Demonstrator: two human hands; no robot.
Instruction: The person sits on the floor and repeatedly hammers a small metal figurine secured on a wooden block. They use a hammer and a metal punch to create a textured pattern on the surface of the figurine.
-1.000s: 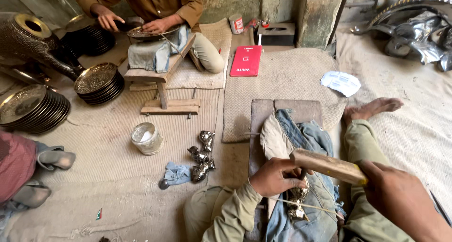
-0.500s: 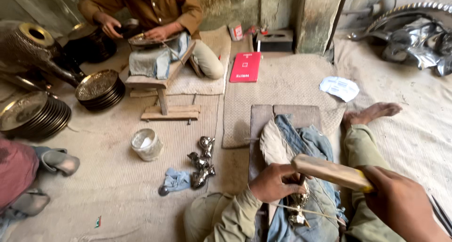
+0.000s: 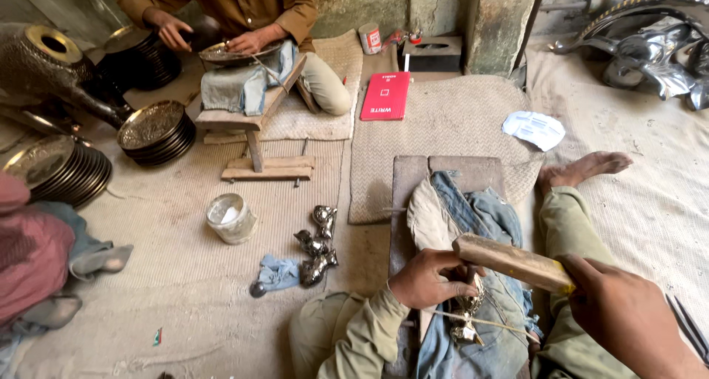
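My right hand (image 3: 628, 316) grips a wooden mallet (image 3: 509, 262) that points left across my lap. Just under its head, my left hand (image 3: 428, 278) is closed on a small shiny metal piece (image 3: 467, 316) resting on blue denim cloth (image 3: 473, 216) over a wooden board (image 3: 413, 172). A thin stick (image 3: 480, 321) lies across the cloth beside the piece. My bare foot (image 3: 583, 169) stretches out to the right.
Several shiny metal figures (image 3: 316, 246) and a blue rag (image 3: 279, 273) lie on the floor to the left, near a small tin (image 3: 229, 218). Stacks of engraved plates (image 3: 153, 132) stand far left. A person in a brown shirt (image 3: 244, 2) works a plate at a wooden bench (image 3: 247, 117). A red notebook (image 3: 385, 96) lies ahead.
The mallet has come down slightly, closer to my left hand. The view has shifted a little; my left hand stays on the metal piece.
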